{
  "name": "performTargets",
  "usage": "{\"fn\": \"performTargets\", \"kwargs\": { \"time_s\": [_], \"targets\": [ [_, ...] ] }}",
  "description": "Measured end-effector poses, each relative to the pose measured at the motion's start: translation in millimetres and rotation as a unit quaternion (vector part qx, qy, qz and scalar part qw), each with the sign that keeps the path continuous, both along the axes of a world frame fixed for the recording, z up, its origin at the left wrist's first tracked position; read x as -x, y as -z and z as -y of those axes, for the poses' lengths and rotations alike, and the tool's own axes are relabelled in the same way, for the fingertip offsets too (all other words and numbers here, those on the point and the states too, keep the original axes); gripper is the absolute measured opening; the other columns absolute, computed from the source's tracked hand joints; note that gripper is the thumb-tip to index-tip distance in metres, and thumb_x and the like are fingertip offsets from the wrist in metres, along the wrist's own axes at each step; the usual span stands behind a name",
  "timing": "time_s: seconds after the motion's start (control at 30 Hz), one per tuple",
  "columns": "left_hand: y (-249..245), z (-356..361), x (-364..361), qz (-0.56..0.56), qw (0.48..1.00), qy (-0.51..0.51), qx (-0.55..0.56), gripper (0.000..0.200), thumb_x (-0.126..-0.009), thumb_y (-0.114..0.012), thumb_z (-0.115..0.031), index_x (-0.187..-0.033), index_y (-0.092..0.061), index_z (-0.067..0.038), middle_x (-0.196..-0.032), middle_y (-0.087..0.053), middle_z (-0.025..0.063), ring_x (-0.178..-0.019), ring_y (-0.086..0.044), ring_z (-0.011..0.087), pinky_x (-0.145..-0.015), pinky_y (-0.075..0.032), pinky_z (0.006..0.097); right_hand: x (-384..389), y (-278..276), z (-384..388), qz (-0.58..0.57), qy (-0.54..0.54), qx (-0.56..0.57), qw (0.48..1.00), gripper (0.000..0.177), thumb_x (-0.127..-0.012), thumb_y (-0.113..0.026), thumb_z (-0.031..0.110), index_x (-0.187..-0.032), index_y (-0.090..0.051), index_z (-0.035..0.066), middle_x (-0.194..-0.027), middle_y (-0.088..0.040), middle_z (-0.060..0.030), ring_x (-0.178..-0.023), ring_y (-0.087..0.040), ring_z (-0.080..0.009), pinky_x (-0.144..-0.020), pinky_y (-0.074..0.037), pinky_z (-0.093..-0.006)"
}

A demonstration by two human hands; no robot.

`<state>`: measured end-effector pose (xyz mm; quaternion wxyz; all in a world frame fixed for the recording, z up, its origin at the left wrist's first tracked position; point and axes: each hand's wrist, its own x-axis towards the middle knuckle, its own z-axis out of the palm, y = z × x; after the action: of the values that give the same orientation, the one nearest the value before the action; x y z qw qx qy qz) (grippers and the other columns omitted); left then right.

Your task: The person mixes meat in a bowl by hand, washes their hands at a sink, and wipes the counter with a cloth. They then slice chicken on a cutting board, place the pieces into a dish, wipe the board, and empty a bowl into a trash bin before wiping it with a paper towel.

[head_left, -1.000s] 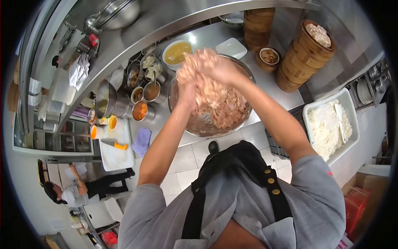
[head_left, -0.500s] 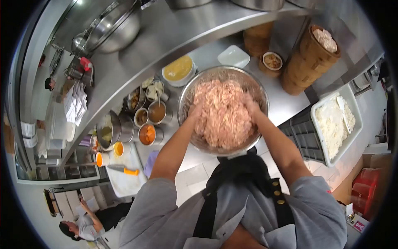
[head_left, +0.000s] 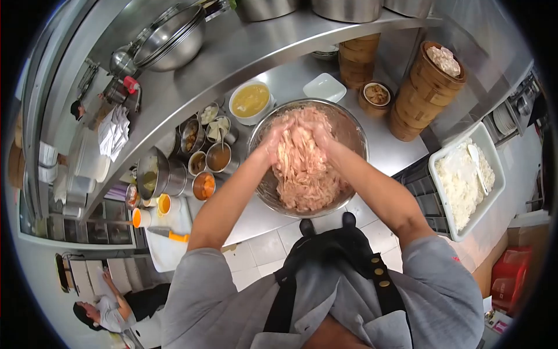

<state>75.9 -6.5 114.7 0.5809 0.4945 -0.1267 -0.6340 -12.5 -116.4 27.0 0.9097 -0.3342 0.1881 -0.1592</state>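
A large steel mixing bowl (head_left: 364, 154) at the counter's front edge holds a heap of wet, pale pink raw meat (head_left: 305, 180). My left hand (head_left: 273, 141) is in the meat at the heap's far left. Close by, my right hand (head_left: 317, 132) cups it from the far right. Both hands curl around a mass of meat between them, with fingertips partly buried. Behind the bowl stand a white tub of yellow liquid (head_left: 251, 102) and a white square dish (head_left: 325, 87).
Several steel pots of sauces and ingredients (head_left: 218, 157) stand left, near a cutting board (head_left: 165, 256) with an orange-handled knife (head_left: 178, 237). Bamboo steamers (head_left: 427, 90) are stacked right. A white tub of rice-like food (head_left: 465, 180) sits lower right. A shelf (head_left: 244, 61) overhangs; another person (head_left: 116, 308) is lower left.
Both hands have moved from the bowl's sides toward its far middle, closer together, gathering meat between them. The view has shifted slightly, and my shoes now show below the bowl.
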Motion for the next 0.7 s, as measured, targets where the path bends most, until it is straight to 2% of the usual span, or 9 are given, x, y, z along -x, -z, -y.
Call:
{"fn": "performTargets", "kwargs": {
  "time_s": [0.17,0.27,0.37,0.4,0.43,0.47,0.5,0.63,0.7],
  "targets": [
    [-5.4,0.7,-2.4,0.126,0.983,-0.128,0.024,0.023,-0.088,-0.049,-0.013,-0.104,-0.054,0.002,-0.098,-0.061,0.0116,-0.086,-0.064,0.0239,-0.076,-0.056,0.0422,-3.4,-79.7,-13.0,-0.199,0.148,0.443,0.862,0.046,-0.088,-0.054,0.033,-0.118,-0.052,-0.001,-0.112,-0.057,-0.0169,-0.101,-0.058,-0.0278,-0.087,-0.047,-0.0382],
    [-12.8,-11.6,-2.1,0.325,0.921,-0.210,0.039,0.023,-0.084,-0.054,-0.019,-0.093,-0.062,0.001,-0.090,-0.063,0.0127,-0.069,-0.062,0.0210,-0.062,-0.050,0.0369,27.3,-146.5,-27.4,-0.188,0.060,0.493,0.848,0.031,-0.088,-0.050,0.029,-0.101,-0.060,0.003,-0.099,-0.062,-0.0172,-0.093,-0.061,-0.0257,-0.085,-0.044,-0.0400],
    [44.1,-28.9,-14.1,0.499,0.836,-0.227,-0.040,0.027,-0.087,-0.050,-0.022,-0.091,-0.060,0.003,-0.087,-0.064,0.0156,-0.068,-0.059,0.0190,-0.062,-0.047,0.0353,-3.6,-56.6,-17.9,0.012,0.052,0.877,0.478,0.026,-0.075,-0.057,0.018,-0.093,-0.061,0.000,-0.077,-0.061,-0.0226,-0.071,-0.061,-0.0351,-0.069,-0.048,-0.0416],
    [49.7,-36.9,11.1,0.438,0.855,-0.268,-0.071,0.028,-0.086,-0.048,-0.023,-0.097,-0.059,0.001,-0.091,-0.061,0.0185,-0.078,-0.059,0.0211,-0.066,-0.048,0.0370,2.9,-35.9,-17.5,-0.046,-0.114,0.823,0.554,0.027,-0.075,-0.057,0.022,-0.091,-0.063,0.001,-0.084,-0.062,-0.0221,-0.079,-0.061,-0.0343,-0.073,-0.048,-0.0409],
    [179.6,-41.1,-54.5,0.743,0.618,-0.176,-0.184,0.027,-0.081,-0.052,-0.014,-0.103,-0.056,0.001,-0.097,-0.058,0.0183,-0.087,-0.056,0.0237,-0.072,-0.048,0.0365,11.3,-28.5,-12.6,-0.103,-0.273,0.742,0.603,0.028,-0.075,-0.058,0.026,-0.088,-0.065,0.002,-0.090,-0.064,-0.0217,-0.088,-0.060,-0.0335,-0.078,-0.047,-0.0402],
    [80.8,-53.8,27.3,0.479,0.817,-0.273,-0.170,0.032,-0.086,-0.043,-0.007,-0.117,-0.044,0.002,-0.111,-0.052,0.0129,-0.105,-0.049,0.0229,-0.087,-0.042,0.0369,14.3,-39.1,-1.7,-0.090,-0.271,0.749,0.598,0.028,-0.075,-0.058,0.026,-0.088,-0.065,0.002,-0.090,-0.064,-0.0217,-0.088,-0.060,-0.0335,-0.078,-0.047,-0.0402],
    [103.3,-61.0,35.4,0.565,0.728,-0.319,-0.224,0.039,-0.082,-0.044,-0.004,-0.122,-0.043,0.001,-0.112,-0.054,0.0131,-0.104,-0.053,0.0238,-0.087,-0.046,0.0370,23.1,-50.4,4.0,-0.055,-0.255,0.775,0.576,0.029,-0.075,-0.059,0.027,-0.092,-0.066,0.004,-0.093,-0.064,-0.0210,-0.087,-0.060,-0.0343,-0.077,-0.048,-0.0398],
    [89.4,-64.5,109.8,-0.011,0.854,-0.517,-0.053,0.039,-0.087,-0.049,-0.010,-0.124,-0.044,-0.003,-0.110,-0.056,0.0134,-0.093,-0.060,0.0259,-0.076,-0.053,0.0368,-22.8,-41.2,59.0,-0.059,-0.268,0.787,0.552,0.044,-0.076,-0.063,0.036,-0.113,-0.061,0.012,-0.103,-0.062,-0.0202,-0.096,-0.059,-0.0334,-0.083,-0.047,-0.0392],
    [152.6,-65.5,118.3,0.012,0.877,-0.477,-0.047,0.040,-0.092,-0.045,-0.025,-0.126,-0.043,-0.005,-0.114,-0.055,0.0146,-0.099,-0.058,0.0298,-0.083,-0.051,0.0451,-52.5,15.8,95.3,-0.079,-0.254,0.783,0.562,0.054,-0.078,-0.062,0.042,-0.121,-0.055,0.011,-0.108,-0.061,-0.0208,-0.101,-0.058,-0.0319,-0.086,-0.046,-0.0393]
  ]
}}
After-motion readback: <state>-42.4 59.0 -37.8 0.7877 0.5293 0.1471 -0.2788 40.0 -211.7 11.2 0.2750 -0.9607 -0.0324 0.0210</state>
